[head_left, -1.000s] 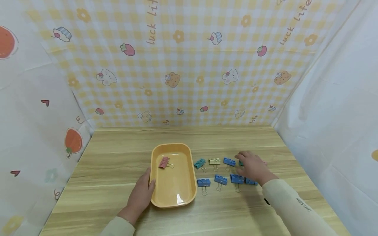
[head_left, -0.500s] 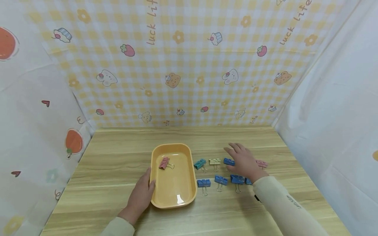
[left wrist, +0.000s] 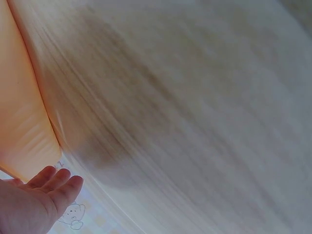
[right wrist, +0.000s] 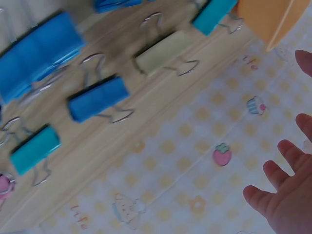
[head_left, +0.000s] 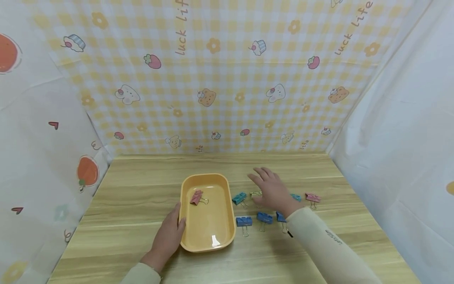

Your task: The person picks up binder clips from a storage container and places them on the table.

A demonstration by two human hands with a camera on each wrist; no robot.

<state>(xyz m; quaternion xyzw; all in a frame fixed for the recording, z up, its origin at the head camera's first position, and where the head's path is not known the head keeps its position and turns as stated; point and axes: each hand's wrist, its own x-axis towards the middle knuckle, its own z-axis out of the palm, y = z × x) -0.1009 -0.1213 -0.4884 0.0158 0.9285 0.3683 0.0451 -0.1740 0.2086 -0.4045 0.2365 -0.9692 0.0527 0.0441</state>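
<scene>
My left hand (head_left: 167,232) holds the left rim of a yellow-orange tray (head_left: 209,249), its thumb over the edge and the fingers along the outer wall. A pink binder clip (head_left: 196,197) lies inside the tray. My right hand (head_left: 272,191) hovers over the back row of binder clips, fingers spread, holding nothing. Below it a cream binder clip (head_left: 255,194) is partly covered, and a teal binder clip (head_left: 239,198) lies between that and the tray. In the right wrist view, a smaller blue binder clip (right wrist: 100,100) shows, which the hand hides from the head camera.
Another teal binder clip (head_left: 296,197) and a pink one, the far-right binder clip (head_left: 313,197), end the back row. Several blue binder clips (head_left: 244,221) form the front row; my right sleeve (head_left: 319,236) covers part of it. A checked cloth (head_left: 227,98) hangs behind the table.
My right hand has moved left along the back row, from over the right-hand teal binder clip to over the cream one. The left hand and the tray stay put.
</scene>
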